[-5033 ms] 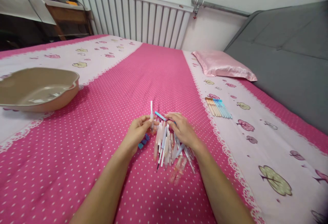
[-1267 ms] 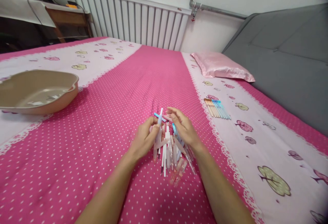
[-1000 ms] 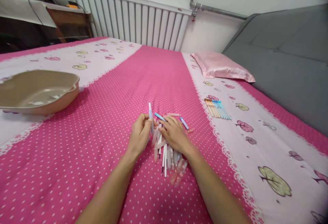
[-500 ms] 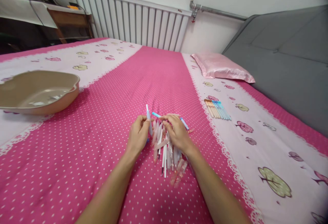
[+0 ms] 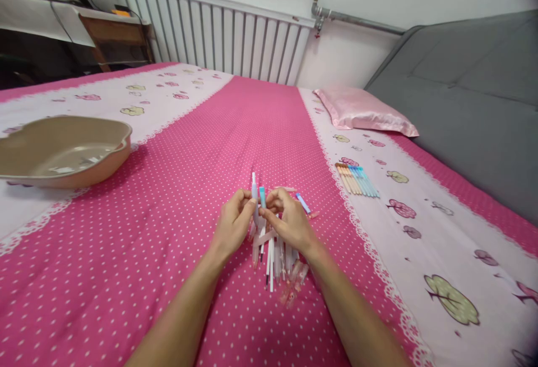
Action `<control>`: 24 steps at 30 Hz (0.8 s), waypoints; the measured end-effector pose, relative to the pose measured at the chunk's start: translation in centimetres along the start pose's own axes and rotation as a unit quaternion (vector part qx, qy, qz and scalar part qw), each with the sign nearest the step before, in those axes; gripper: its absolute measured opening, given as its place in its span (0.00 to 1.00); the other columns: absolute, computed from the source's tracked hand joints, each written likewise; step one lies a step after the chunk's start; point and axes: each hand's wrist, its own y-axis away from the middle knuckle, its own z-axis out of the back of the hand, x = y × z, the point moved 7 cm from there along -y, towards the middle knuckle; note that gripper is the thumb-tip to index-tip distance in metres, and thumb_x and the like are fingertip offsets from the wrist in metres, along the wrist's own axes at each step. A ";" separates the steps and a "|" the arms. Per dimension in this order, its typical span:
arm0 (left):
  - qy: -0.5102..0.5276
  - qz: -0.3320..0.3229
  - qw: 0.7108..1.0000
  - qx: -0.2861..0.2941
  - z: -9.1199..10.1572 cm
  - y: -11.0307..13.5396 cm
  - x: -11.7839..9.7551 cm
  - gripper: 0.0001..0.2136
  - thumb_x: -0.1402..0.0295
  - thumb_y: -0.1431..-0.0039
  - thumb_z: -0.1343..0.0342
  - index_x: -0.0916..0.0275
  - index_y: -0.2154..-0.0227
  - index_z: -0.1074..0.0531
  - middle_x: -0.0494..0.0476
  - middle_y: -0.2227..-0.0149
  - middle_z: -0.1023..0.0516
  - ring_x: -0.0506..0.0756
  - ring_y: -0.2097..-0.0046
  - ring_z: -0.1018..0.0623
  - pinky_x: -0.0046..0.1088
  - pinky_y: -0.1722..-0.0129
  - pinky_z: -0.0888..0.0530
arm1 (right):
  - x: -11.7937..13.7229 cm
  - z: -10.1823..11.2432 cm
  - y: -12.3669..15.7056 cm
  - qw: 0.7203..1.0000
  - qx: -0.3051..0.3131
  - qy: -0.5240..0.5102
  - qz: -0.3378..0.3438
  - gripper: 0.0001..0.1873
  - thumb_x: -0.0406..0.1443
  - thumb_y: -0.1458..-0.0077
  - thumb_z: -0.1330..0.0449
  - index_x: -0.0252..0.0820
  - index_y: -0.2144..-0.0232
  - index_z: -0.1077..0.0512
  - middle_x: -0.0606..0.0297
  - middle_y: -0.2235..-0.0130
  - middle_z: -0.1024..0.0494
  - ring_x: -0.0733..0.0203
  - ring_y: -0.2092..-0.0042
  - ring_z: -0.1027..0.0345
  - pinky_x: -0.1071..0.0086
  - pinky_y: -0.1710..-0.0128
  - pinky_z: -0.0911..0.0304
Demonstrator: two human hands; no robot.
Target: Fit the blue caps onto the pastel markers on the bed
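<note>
My left hand [image 5: 232, 226] pinches a thin white pen part [image 5: 254, 189] that stands upright above the fingers. Right beside it, my right hand [image 5: 289, 222] pinches a short blue-tipped pen piece [image 5: 262, 196], held upright too; the two pieces almost touch. Both hands hover over a loose pile of pen parts [image 5: 277, 258] lying on the pink dotted bedspread [image 5: 180, 187]. A single blue pen [image 5: 302, 203] lies just beyond my right hand.
A neat row of finished orange and blue pens [image 5: 357, 178] lies to the right on the pale border. A tan plastic basin [image 5: 63, 150] sits at the left. A pink pillow [image 5: 363, 111], a grey headboard [image 5: 471, 98] and a radiator [image 5: 218, 36] lie beyond.
My right hand has picked a blue-tipped piece out of the pile and brought it upright beside the white part in my left hand. The left hand has hardly moved.
</note>
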 end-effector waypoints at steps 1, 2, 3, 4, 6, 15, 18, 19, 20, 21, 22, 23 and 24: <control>0.002 0.001 1.000 0.005 -0.1 0.0 0.0 0.08 0.64 0.41 0.51 0.62 0.68 0.32 0.52 0.71 0.28 0.52 0.67 0.29 0.28 0.65 0.33 | -0.1 0.0 0.0 1.000 0.002 -0.013 -0.012 0.13 0.35 0.46 0.41 0.42 0.57 0.36 0.68 0.71 0.26 0.61 0.69 0.29 0.67 0.67 0.34; 0.002 0.001 1.000 0.009 -0.2 0.0 0.1 0.08 0.64 0.41 0.51 0.62 0.68 0.32 0.52 0.71 0.28 0.52 0.67 0.29 0.28 0.65 0.33 | -0.1 0.0 0.1 0.999 0.006 -0.027 -0.019 0.19 0.35 0.46 0.41 0.43 0.51 0.38 0.69 0.71 0.26 0.61 0.69 0.28 0.66 0.66 0.33; 0.001 0.001 1.000 0.013 -0.2 0.1 0.1 0.08 0.63 0.41 0.51 0.62 0.68 0.33 0.52 0.71 0.29 0.52 0.67 0.29 0.28 0.64 0.33 | -0.2 0.0 0.1 0.999 0.010 -0.041 -0.022 0.25 0.35 0.46 0.41 0.45 0.46 0.41 0.69 0.70 0.26 0.61 0.69 0.28 0.65 0.66 0.32; -0.001 0.001 1.000 0.016 -0.2 0.1 0.1 0.08 0.63 0.41 0.51 0.62 0.69 0.33 0.52 0.71 0.29 0.52 0.67 0.29 0.28 0.64 0.33 | -0.2 0.1 0.1 0.998 0.013 -0.055 -0.023 0.29 0.36 0.45 0.41 0.47 0.43 0.44 0.70 0.70 0.27 0.61 0.69 0.28 0.64 0.65 0.31; -0.009 0.000 1.000 0.019 -0.2 0.1 0.2 0.08 0.63 0.41 0.51 0.62 0.69 0.33 0.52 0.71 0.29 0.52 0.67 0.29 0.28 0.64 0.33 | -0.4 0.4 0.1 0.995 0.007 -0.093 -0.025 0.31 0.37 0.45 0.41 0.50 0.41 0.45 0.70 0.70 0.28 0.62 0.68 0.27 0.63 0.63 0.30; -0.010 0.051 0.989 0.138 -2.0 0.8 0.0 0.08 0.62 0.44 0.51 0.62 0.71 0.35 0.52 0.74 0.26 0.52 0.73 0.29 0.27 0.72 0.33 | -0.8 4.2 -0.2 0.961 -0.130 -0.235 -0.068 0.35 0.42 0.52 0.35 0.47 0.44 0.42 0.67 0.66 0.26 0.62 0.68 0.27 0.66 0.66 0.29; 0.002 0.064 0.979 0.193 -2.8 1.3 -0.1 0.08 0.62 0.44 0.52 0.62 0.70 0.35 0.52 0.75 0.27 0.51 0.74 0.30 0.27 0.73 0.34 | -0.1 4.8 -0.1 0.956 -0.156 -0.240 -0.061 0.34 0.41 0.53 0.34 0.47 0.44 0.41 0.66 0.66 0.24 0.63 0.67 0.27 0.68 0.67 0.29; 0.002 0.063 0.977 0.204 -3.0 1.4 -0.1 0.08 0.62 0.44 0.52 0.62 0.70 0.35 0.52 0.76 0.28 0.51 0.75 0.30 0.27 0.73 0.34 | 0.0 4.8 -0.1 0.957 -0.156 -0.237 -0.059 0.34 0.40 0.52 0.35 0.47 0.44 0.41 0.66 0.66 0.24 0.63 0.67 0.27 0.69 0.68 0.30; -0.001 0.060 0.976 0.209 -3.0 1.4 -0.2 0.08 0.62 0.43 0.51 0.62 0.71 0.35 0.51 0.76 0.29 0.51 0.75 0.31 0.27 0.73 0.34 | 0.2 4.8 -0.1 0.959 -0.153 -0.232 -0.060 0.34 0.40 0.52 0.35 0.48 0.44 0.41 0.66 0.66 0.24 0.63 0.66 0.28 0.69 0.68 0.30; -0.008 0.055 0.976 0.210 -3.0 1.5 -0.2 0.08 0.62 0.43 0.51 0.62 0.71 0.35 0.51 0.77 0.30 0.51 0.75 0.31 0.27 0.73 0.35 | 0.2 4.7 -0.1 0.961 -0.148 -0.226 -0.061 0.34 0.40 0.52 0.35 0.48 0.44 0.41 0.65 0.66 0.23 0.63 0.66 0.28 0.70 0.69 0.30; -0.015 0.049 0.977 0.208 -3.0 1.4 -0.3 0.09 0.62 0.43 0.51 0.62 0.72 0.35 0.50 0.77 0.32 0.51 0.75 0.32 0.27 0.73 0.35 | 0.3 4.7 -0.1 0.962 -0.145 -0.222 -0.062 0.34 0.41 0.51 0.36 0.48 0.44 0.41 0.65 0.66 0.23 0.62 0.66 0.28 0.70 0.69 0.30; -0.020 0.046 0.977 0.205 -2.9 1.4 -0.4 0.09 0.62 0.43 0.51 0.62 0.72 0.35 0.50 0.77 0.33 0.50 0.75 0.33 0.27 0.73 0.35 | 0.3 4.6 -0.1 0.963 -0.142 -0.220 -0.062 0.33 0.41 0.51 0.36 0.49 0.43 0.42 0.65 0.66 0.23 0.62 0.65 0.28 0.69 0.69 0.30; -0.023 0.044 0.978 0.204 -2.9 1.4 -0.4 0.08 0.63 0.43 0.51 0.62 0.72 0.34 0.49 0.78 0.33 0.50 0.75 0.33 0.27 0.73 0.35 | 0.4 4.6 -0.1 0.963 -0.140 -0.220 -0.062 0.34 0.40 0.51 0.36 0.49 0.43 0.42 0.65 0.66 0.23 0.62 0.65 0.28 0.69 0.69 0.30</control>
